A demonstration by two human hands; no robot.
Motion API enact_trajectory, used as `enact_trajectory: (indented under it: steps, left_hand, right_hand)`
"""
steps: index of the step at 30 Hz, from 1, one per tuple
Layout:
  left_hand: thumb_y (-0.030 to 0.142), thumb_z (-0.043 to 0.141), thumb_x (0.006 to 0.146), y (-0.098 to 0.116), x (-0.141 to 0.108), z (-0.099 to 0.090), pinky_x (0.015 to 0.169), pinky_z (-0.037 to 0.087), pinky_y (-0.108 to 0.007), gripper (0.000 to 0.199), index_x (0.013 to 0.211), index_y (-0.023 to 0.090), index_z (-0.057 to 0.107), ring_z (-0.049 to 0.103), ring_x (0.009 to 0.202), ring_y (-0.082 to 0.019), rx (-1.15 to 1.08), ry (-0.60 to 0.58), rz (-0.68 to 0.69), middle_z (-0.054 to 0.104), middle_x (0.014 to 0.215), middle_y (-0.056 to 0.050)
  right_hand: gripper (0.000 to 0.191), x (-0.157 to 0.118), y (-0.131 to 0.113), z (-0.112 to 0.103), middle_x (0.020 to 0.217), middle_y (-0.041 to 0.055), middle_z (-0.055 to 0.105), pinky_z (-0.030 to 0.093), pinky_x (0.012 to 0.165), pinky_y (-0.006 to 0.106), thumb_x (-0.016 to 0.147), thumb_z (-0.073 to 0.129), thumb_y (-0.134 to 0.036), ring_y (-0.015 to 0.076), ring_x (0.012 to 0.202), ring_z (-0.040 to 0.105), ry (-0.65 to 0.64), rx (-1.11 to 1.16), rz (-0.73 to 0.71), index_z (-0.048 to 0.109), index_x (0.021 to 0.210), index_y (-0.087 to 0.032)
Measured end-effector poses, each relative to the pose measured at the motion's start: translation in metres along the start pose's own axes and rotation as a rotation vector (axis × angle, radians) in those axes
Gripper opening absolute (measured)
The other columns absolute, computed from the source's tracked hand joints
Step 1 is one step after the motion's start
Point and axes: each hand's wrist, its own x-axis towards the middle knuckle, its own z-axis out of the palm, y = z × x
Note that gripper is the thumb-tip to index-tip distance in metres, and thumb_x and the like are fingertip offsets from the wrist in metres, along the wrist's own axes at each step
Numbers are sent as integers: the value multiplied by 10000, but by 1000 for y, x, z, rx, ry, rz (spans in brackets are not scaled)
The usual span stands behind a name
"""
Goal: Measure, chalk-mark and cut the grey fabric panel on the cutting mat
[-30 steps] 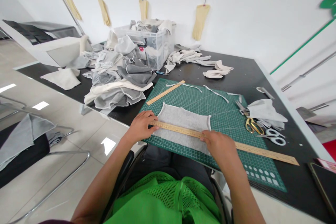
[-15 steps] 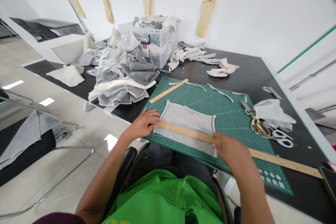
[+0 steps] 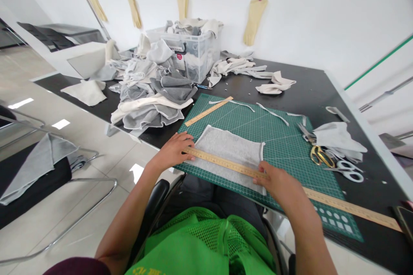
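Note:
A grey cloth piece lies flat near the front edge of the green cutting mat. Across it runs a long wooden ruler, reaching right past the mat. My left hand holds the ruler's left end, with its fingers around the tip by the cloth's left edge. My right hand grips the ruler at the cloth's right edge and covers part of both. A short wooden ruler and thin cloth strips lie farther back on the mat.
Gold-handled scissors and white-handled scissors lie at right beside cloth scraps. A heap of grey and white cloth sits left, before a clear plastic bin. A phone-like dark object is at the right edge.
Both hands and the long ruler have slid slightly left relative to the cloth. The ruler's left end now reaches beyond the cloth's left edge. The view has shifted a little.

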Motion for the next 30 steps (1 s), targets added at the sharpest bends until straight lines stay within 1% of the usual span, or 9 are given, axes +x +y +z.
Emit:
enact_trajectory:
  steps: [4,6,8,11,14,20,22,26,30]
  left_hand:
    - [342,698,893,-11,-5,-6,1260,120,-584,449,1334,332,618,315,1508,-308,-108,-83,11,501,1523,-29]
    - [321,664,919,-15,-6,-6,1262,40,-596,425,1340,363,625,265,1534,-300,-149,-128,31,480,1549,-10]
    - [299,649,930,-19,-6,-7,1261,8,-592,376,1297,381,661,240,1545,-289,-167,-167,50,469,1560,6]
    - [286,667,918,-27,-6,-8,1267,48,-570,402,1310,376,660,225,1551,-281,-175,-177,68,429,1591,-3]
    - [298,686,906,-34,-7,-10,1270,92,-555,410,1313,338,662,225,1552,-280,-189,-161,78,422,1595,-30]
    - [297,697,898,-39,-9,-10,1272,86,-557,414,1309,316,658,235,1549,-275,-196,-159,84,421,1594,-43]
    - [292,704,889,-38,-9,-10,1271,87,-559,418,1304,314,661,239,1548,-279,-196,-157,85,421,1593,-44]
    - [300,709,883,-31,-10,-10,1267,97,-564,410,1291,300,672,268,1538,-284,-162,-133,68,439,1582,-57]
    - [307,722,866,-22,-11,-13,1261,136,-562,411,1276,305,686,317,1518,-287,-97,-128,23,459,1572,-52]
  right_hand:
    - [141,-1,6,-3,874,39,728,273,584,267,907,587,-361,216,765,656,-30,15,-9,592,1012,-267]
    - [136,-2,5,-5,879,44,728,275,593,270,914,570,-337,219,778,656,-28,-7,-37,598,1026,-265]
    - [143,-4,2,-6,879,47,731,280,602,272,911,568,-306,221,786,660,-27,-34,-57,607,1042,-264]
    - [169,-4,0,-5,900,56,740,289,607,276,913,560,-280,232,803,672,-31,-60,-58,613,1072,-261]
    - [190,-4,2,-2,942,61,750,294,613,280,916,558,-274,250,847,687,-43,-80,-65,615,1097,-271]
    - [258,-9,-5,-1,980,66,760,296,618,283,900,566,-202,254,882,704,-68,-115,-89,620,1140,-279]
    - [266,-11,-9,-1,983,73,760,310,630,285,905,569,-210,256,891,706,-87,-100,-104,622,1157,-276]
    - [242,-12,-15,1,937,66,752,328,637,284,920,583,-290,245,852,698,-117,-27,-141,611,1159,-276]
    - [207,-12,-18,4,891,49,738,300,606,278,889,615,-274,231,792,680,-109,-21,-95,610,1096,-281]
